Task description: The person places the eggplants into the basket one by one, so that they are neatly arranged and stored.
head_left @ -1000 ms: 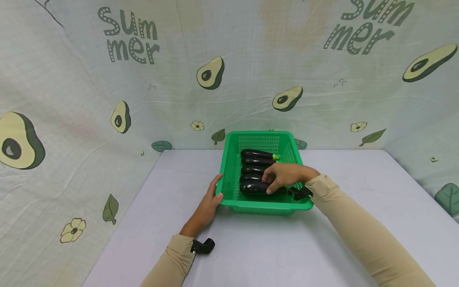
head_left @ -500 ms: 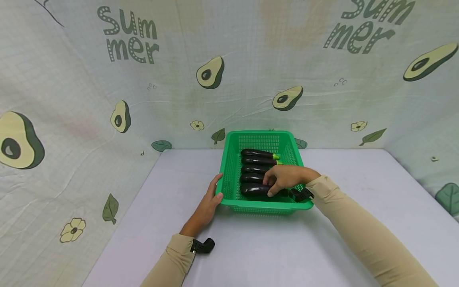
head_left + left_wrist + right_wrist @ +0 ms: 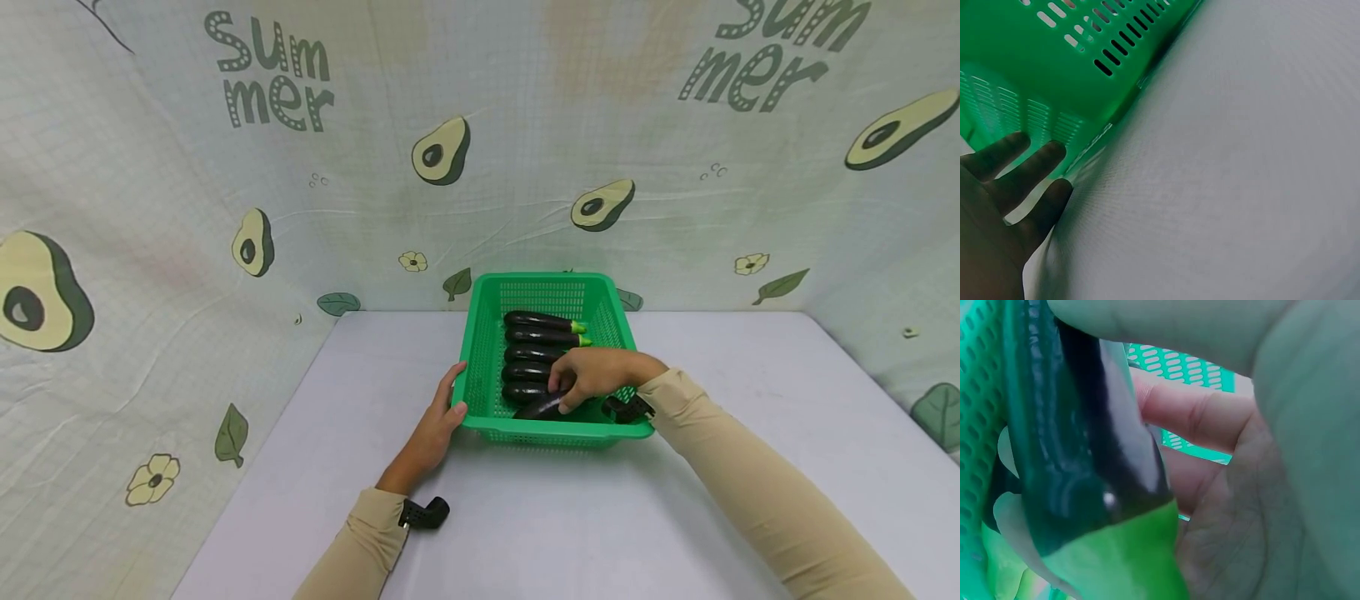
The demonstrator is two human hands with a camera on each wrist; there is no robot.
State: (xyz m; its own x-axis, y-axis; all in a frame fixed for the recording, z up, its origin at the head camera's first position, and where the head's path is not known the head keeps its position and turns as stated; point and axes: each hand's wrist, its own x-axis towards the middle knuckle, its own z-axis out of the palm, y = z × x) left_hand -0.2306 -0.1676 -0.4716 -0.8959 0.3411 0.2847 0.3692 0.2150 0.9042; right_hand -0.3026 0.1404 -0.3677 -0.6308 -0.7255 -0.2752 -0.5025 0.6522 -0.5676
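In the head view a green plastic basket [image 3: 617, 321] holds several dark, glossy eggplants [image 3: 536, 336] lying side by side in a row. My right hand [image 3: 596, 369] reaches in over the right side and grips the nearest eggplant [image 3: 542, 407], which slants against the others close to the front wall. Its dark body and green cap [image 3: 1129, 550] fill much of the right wrist view, between thumb and fingers. My left hand [image 3: 437, 429] rests at the basket's left side near the front corner. Three spread, fairly straight fingers [image 3: 1029, 175] lie against the perforated wall in the left wrist view.
The basket stands at the back of a white-covered table [image 3: 525, 525], close to a hanging cloth [image 3: 495, 233] printed with avocados and leaves. Each wrist carries a small black camera, such as the left wrist camera [image 3: 425, 514].
The gripped eggplant has shifted toward the front wall and turned aslant, uncovering another eggplant behind it. My right hand has moved only slightly; the left hand and basket stay in place.
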